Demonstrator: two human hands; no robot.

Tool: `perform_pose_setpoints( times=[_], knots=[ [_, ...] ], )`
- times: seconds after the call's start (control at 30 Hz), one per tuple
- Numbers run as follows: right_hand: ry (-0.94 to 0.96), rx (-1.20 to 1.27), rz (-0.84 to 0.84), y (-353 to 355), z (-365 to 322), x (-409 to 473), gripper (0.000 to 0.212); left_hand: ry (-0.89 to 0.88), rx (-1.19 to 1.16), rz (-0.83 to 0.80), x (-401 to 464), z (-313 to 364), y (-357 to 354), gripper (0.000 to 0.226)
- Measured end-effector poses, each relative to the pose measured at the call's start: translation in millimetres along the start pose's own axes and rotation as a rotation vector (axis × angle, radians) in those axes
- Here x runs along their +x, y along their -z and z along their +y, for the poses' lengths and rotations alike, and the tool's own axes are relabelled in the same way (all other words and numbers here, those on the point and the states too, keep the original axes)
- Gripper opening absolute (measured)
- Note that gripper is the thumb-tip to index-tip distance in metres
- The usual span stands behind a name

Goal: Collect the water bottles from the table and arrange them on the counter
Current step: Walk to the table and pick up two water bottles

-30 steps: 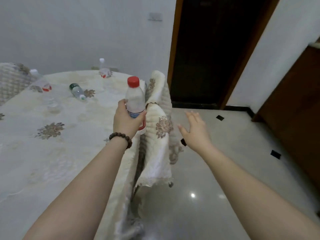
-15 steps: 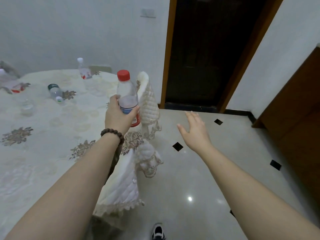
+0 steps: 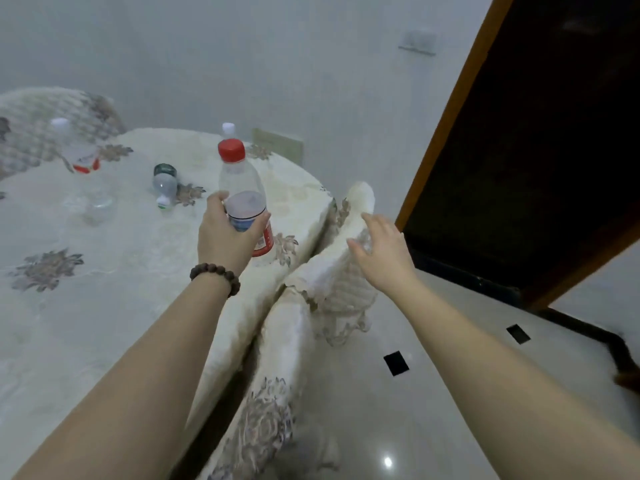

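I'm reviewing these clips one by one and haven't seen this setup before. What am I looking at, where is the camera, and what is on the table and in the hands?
There is no machine: a person wears a wide-angle camera on the head, looking forward and down at their own arms. The left hand, with a bead bracelet on its wrist, grips an upright red-capped bottle. The right hand is open and holds nothing. On the cloth-covered table three more bottles show: a green-capped one lying down and two with white caps. A covered chair stands beside the table.

walls (image 3: 207, 64): pale, plain | floor (image 3: 433, 410): glossy tile, black insets | doorway (image 3: 554, 150): dark, wood-framed | chair (image 3: 332, 271): quilted cover
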State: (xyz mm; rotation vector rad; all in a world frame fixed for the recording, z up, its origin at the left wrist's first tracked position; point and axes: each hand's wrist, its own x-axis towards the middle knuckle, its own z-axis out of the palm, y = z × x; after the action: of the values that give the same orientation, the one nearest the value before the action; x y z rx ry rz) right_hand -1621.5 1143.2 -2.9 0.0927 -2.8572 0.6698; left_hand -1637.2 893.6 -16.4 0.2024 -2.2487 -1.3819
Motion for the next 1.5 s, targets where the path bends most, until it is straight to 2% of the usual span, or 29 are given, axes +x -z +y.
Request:
perform_pose_setpoints(
  times=[0.23,0.57,0.73,0.87,0.93,1.13,1.27,1.37,1.5],
  knots=[
    [0.138,0.142,-0.142,-43.1,-25.7,103.2,0.058,0.091,0.051,0.135,54.7,-20.2,-7.4,0.059],
    [0.35,0.23,-0.388,-110.8,-27.6,213.8,0.059,0.287,0.21,0.399,80.7,-50.7,-15.7,0.071],
    [0.475,0.285,-0.512,-141.9,-14.1,291.8,0.06,0.393,0.262,0.574,101.1,-53.2,-52.3,0.071],
    [0.504,0.342,-0.596,-154.1,-6.6,345.7,0.063,0.454,0.305,0.648,112.7,-46.2,-90.8,0.068],
    [0.505,0.378,-0.628,-159.6,-8.6,367.7,0.069,0.487,0.319,0.671,118.1,-45.4,-103.0,0.068],
    [0.405,0.565,-0.704,-188.7,-45.0,415.0,0.109,0.547,0.351,0.759,133.1,-53.4,-116.8,0.071],
    [0.401,0.621,-0.801,-215.3,-72.6,427.7,0.119,0.576,0.358,0.766,139.2,-60.5,-120.1,0.07],
    [0.415,0.66,-0.84,-235.5,-85.5,429.2,0.112,0.586,0.37,0.775,141.1,-66.1,-119.2,0.069],
    [0.402,0.691,-0.795,-252.9,-91.3,430.3,0.076,0.595,0.385,0.787,139.6,-70.6,-114.4,0.07]
  ],
)
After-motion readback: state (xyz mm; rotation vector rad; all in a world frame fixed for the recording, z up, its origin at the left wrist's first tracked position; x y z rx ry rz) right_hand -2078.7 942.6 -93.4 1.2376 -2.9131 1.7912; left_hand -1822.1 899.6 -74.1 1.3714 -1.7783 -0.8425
